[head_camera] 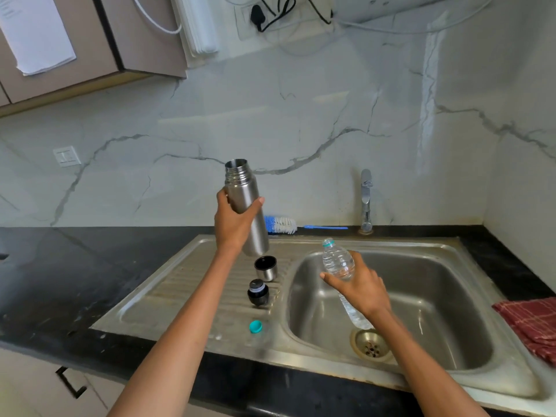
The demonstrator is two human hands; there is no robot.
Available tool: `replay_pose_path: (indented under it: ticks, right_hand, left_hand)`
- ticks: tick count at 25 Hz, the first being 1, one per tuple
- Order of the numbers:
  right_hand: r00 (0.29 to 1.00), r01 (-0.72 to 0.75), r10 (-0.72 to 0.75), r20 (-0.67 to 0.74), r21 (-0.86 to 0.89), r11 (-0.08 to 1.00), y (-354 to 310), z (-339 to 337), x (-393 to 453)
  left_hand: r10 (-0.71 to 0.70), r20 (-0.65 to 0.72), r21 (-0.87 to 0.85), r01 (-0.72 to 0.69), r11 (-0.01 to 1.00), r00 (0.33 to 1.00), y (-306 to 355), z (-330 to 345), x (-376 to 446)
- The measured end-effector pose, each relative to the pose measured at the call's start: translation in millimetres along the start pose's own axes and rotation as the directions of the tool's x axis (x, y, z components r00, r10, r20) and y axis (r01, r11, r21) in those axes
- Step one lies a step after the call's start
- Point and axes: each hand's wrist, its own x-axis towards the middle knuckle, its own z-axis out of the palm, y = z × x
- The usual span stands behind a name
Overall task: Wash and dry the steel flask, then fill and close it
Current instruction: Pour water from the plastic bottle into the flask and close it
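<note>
Both forearms reach out over the sink. Left hand, fingers wrapped round the flask, holds it mouth-up, nearly upright, above the drainboard left of the basin. Right hand grips the uncapped bottle over the basin — neck tilted toward the flask, lower and to its right. Pouring likely comes next — bottle must rise to the mouth.

Left hand raised, fingers curled in grip — right hand lower, likewise gripping.
</note>
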Motion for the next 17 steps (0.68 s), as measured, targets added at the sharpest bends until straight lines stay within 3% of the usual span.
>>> replay_pose_path:
  ticks: [3,8,17]
  right_hand:
    - [0.996,-0.064,0.067,-0.066,0.058,0.996,13.5,-24.0,8.4]
    - [0.964,-0.151,0.161,-0.212,0.063,0.986,37.9,-61.3,14.6]
    - [0.965,-0.165,0.127,-0.231,-0.152,0.975,60.2,-70.2,28.0]
  left_hand:
    - [-0.016,0.134,-0.046,0.022,0.999,0.991,18.6,48.9,-22.0]
    - [-0.091,0.3,-0.08,0.12,0.99,0.95,-4.8,126.8,-75.2]
    - [-0.105,0.413,0.157,0.043,0.987,0.904,-55.8,185.1,-118.1]
